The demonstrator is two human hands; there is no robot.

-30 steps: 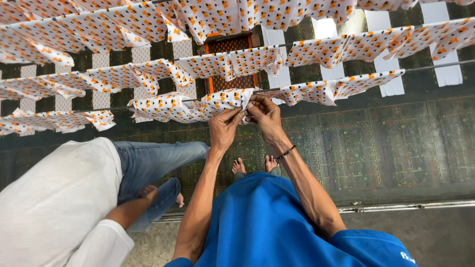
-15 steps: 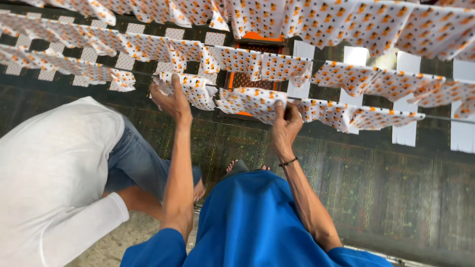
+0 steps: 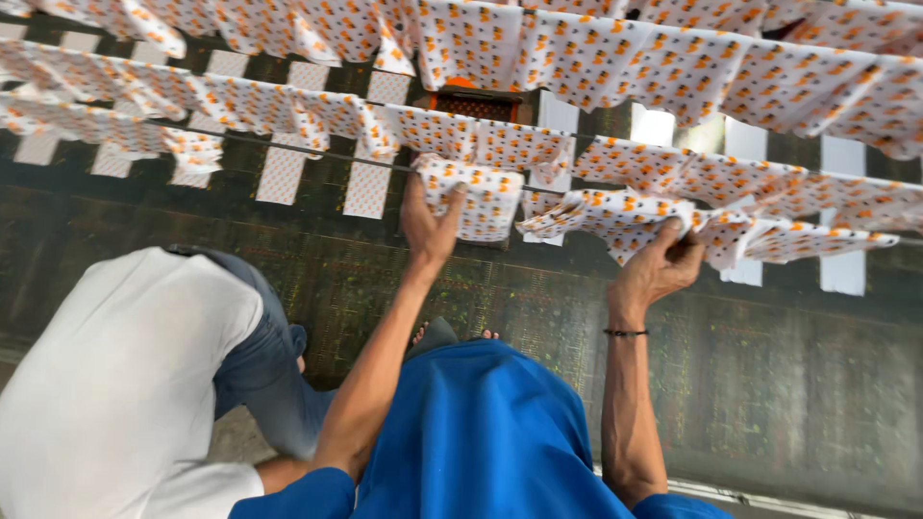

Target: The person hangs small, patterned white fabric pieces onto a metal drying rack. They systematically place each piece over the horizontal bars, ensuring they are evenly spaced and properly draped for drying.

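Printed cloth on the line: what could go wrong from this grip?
1. The left hand holds only the edge of one hanging printed cloth; a tug could slide it off the line onto the dark, stained floor.
2. The right hand grips a bunched fold; it may crease or drag the neighbouring pieces along.
3. A person in a white shirt crouches close on the left; elbows may collide.

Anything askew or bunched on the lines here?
Yes. The printed cloth above the right hand is crumpled and twisted on its line, not hanging flat. The piece at the left hand is folded over. Nothing looks torn or dropped.
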